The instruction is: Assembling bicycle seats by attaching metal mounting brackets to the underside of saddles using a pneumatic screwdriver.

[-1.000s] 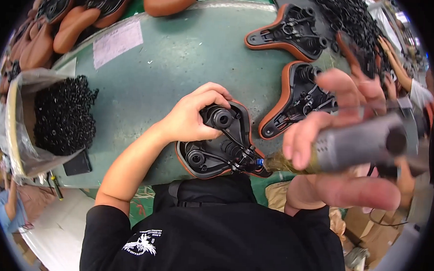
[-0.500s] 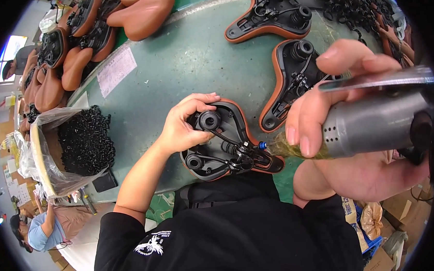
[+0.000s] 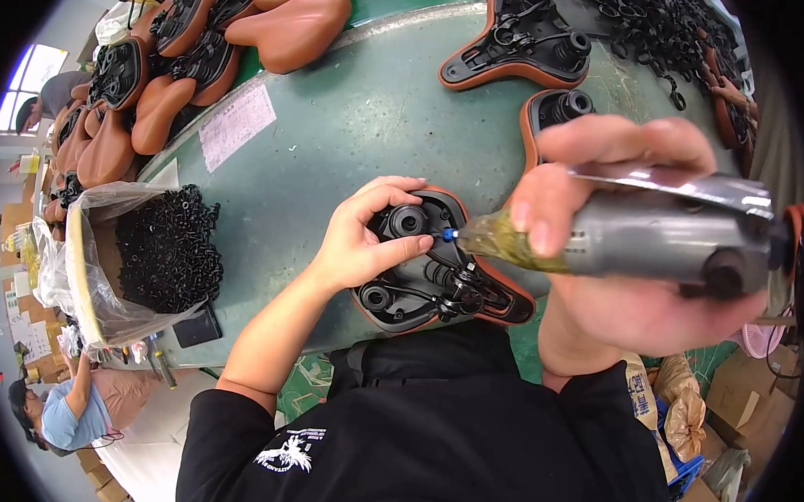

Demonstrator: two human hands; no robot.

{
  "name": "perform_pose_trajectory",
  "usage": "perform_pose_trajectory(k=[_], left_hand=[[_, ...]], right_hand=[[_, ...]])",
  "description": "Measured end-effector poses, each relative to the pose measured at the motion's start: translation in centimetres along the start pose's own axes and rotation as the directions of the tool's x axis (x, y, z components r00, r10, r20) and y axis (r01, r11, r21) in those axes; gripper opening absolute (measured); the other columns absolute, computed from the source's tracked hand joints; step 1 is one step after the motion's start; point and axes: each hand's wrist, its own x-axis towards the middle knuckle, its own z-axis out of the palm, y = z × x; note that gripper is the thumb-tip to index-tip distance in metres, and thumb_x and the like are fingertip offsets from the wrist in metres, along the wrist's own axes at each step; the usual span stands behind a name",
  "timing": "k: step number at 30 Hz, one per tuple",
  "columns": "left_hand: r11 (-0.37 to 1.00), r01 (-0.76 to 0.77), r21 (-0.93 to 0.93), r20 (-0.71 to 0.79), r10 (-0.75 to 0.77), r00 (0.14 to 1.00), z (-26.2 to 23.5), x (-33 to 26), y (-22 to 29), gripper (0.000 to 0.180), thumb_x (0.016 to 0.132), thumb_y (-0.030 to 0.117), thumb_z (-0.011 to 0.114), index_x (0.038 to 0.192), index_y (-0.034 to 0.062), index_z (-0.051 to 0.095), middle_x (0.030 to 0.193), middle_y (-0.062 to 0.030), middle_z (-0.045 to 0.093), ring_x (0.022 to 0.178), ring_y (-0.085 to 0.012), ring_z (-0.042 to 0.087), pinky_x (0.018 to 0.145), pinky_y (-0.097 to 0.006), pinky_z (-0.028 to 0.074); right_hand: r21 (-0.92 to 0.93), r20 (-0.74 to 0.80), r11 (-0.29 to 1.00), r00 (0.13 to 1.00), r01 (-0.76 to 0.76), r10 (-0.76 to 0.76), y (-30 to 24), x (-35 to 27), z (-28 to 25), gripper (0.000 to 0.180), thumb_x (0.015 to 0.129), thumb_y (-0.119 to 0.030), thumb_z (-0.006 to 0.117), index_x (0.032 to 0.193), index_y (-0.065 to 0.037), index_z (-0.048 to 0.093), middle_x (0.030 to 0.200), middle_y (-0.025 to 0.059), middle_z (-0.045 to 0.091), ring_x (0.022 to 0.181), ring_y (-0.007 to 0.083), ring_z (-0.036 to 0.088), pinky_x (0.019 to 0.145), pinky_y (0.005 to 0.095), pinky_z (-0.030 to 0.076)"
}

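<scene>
A bicycle saddle (image 3: 401,273) lies upside down at the near edge of the table, its black underside with springs and rails facing up and a brown rim around it. My left hand (image 3: 353,240) grips its far left side, with the thumb reaching over the underside beside a round spring. In my right hand (image 3: 628,306) is a grey cylindrical power screwdriver (image 3: 654,240) with a lever along its top and yellowish tape round its nose. Its blue tip (image 3: 450,235) points left, close by my left thumb and that spring; whether it touches a fastener cannot be made out.
Two more upturned saddles, one far (image 3: 518,50) and one partly behind my right hand (image 3: 538,122), lie on the green table (image 3: 336,114). A plastic-lined box (image 3: 83,264) of small black parts stands left. Brown saddles (image 3: 290,31) are piled far left. Other people work at both sides.
The screwdriver tip has moved left and slightly away from me, from the clamp near the saddle's nose to beside the spring by my left thumb. The left hand keeps its grip.
</scene>
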Motion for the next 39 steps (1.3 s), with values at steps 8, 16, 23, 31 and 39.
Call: perform_pose_trajectory(k=[8,16,23,31,39], left_hand=[[0.984,0.037,-0.175,-0.01,-0.039,0.999,0.1,0.2,-0.4,0.044,0.07,0.008,0.094,0.108,0.0006,0.074,0.131,-0.0173,0.073,0.132,-0.0317,0.063,0.113,-0.044,0.047],[0.983,-0.086,-0.163,-0.057,0.077,0.995,0.2,0.1,-1.5,0.042,0.07,0.01,0.097,0.101,0.001,0.071,0.123,-0.0156,0.072,0.118,-0.0286,0.069,0.102,-0.04,0.053],[0.981,-0.126,-0.15,-0.099,0.111,0.989,0.3,0.2,-2.2,0.043,0.069,0.018,0.097,0.1,0.0031,0.071,0.123,-0.0138,0.073,0.116,-0.0315,0.07,0.103,-0.042,0.053],[0.905,-0.383,0.183,-0.08,0.402,0.912,-2.8,-0.5,1.8,0.072,0.073,0.035,0.096,0.132,0.0046,0.067,0.135,-0.0136,0.067,0.135,-0.0382,0.058,0.114,-0.051,0.044],[0.623,-0.001,-0.782,0.056,0.073,0.996,-1.0,-3.4,4.8,0.017,0.101,0.0,0.071,0.118,-0.0045,0.075,0.1,-0.0096,0.074,0.091,-0.0169,0.07,0.082,-0.032,0.058]], right_hand=[[-0.103,0.054,0.987,0.991,0.126,-0.121,5.3,-1.0,1.3,0.114,0.081,-0.1,0.044,0.132,0.001,0.051,0.112,0.0335,0.064,0.075,0.0296,0.068,0.071,0.0417,0.059],[-0.312,0.261,0.946,0.965,0.084,0.001,5.5,-0.2,3.0,0.108,0.085,-0.095,0.048,0.137,0.0,0.049,0.114,0.0328,0.063,0.078,0.0292,0.067,0.075,0.0434,0.059],[-0.306,0.222,0.951,0.975,0.047,0.023,5.5,-0.6,3.7,0.104,0.089,-0.092,0.048,0.14,-0.002,0.048,0.118,0.0313,0.062,0.08,0.0315,0.067,0.076,0.0472,0.058],[-0.303,0.182,0.944,0.98,0.131,-0.077,2.0,0.4,4.6,0.088,0.097,-0.081,0.051,0.14,-0.004,0.049,0.117,0.0219,0.062,0.074,0.0262,0.068,0.072,0.0431,0.059],[-0.025,0.07,0.985,0.983,0.17,-0.168,1.5,0.0,5.9,0.084,0.095,-0.07,0.067,0.143,-0.004,0.047,0.123,0.0195,0.06,0.095,0.0303,0.072,0.086,0.048,0.062]])
